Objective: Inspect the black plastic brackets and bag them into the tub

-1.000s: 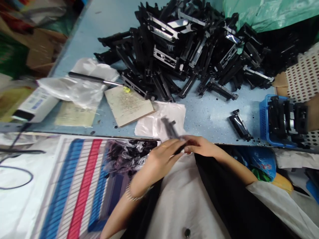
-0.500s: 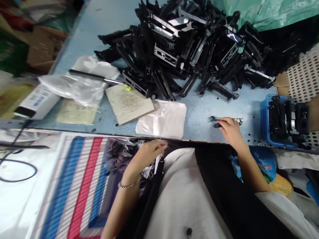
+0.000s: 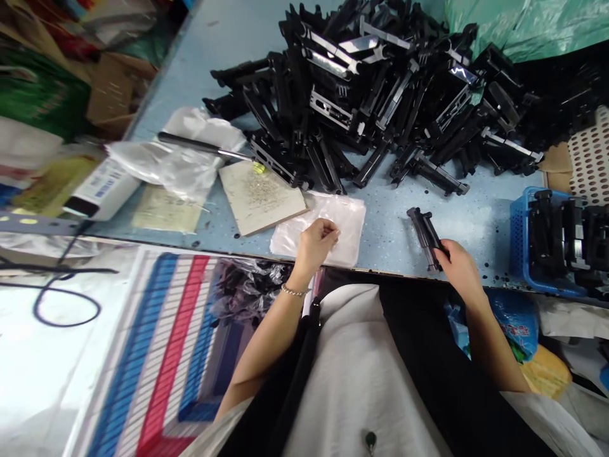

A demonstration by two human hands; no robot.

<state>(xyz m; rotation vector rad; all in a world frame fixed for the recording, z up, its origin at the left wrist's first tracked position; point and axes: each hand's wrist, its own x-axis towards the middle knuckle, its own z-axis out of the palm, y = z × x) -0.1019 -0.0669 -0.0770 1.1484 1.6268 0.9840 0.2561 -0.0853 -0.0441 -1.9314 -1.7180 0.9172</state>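
Observation:
My right hand (image 3: 457,263) is closed round the near end of a long black plastic part (image 3: 425,233) that lies on the blue table (image 3: 390,219) near its front edge. My left hand (image 3: 318,240) rests on a white plastic bag (image 3: 349,219) with its fingertips pinched together; what they hold is too small to make out. A big heap of the same black plastic parts (image 3: 380,95) fills the far side of the table.
A blue basket (image 3: 521,244) at the right holds several black parts. A beige board (image 3: 261,197), a dark rod (image 3: 200,146), crumpled clear plastic (image 3: 171,165) and a white box (image 3: 102,190) lie at the left. A striped sack (image 3: 162,355) hangs below the table edge.
My left hand has moved up from the table edge onto the white bag. My right hand has turned the black part from lying crosswise to pointing away from me.

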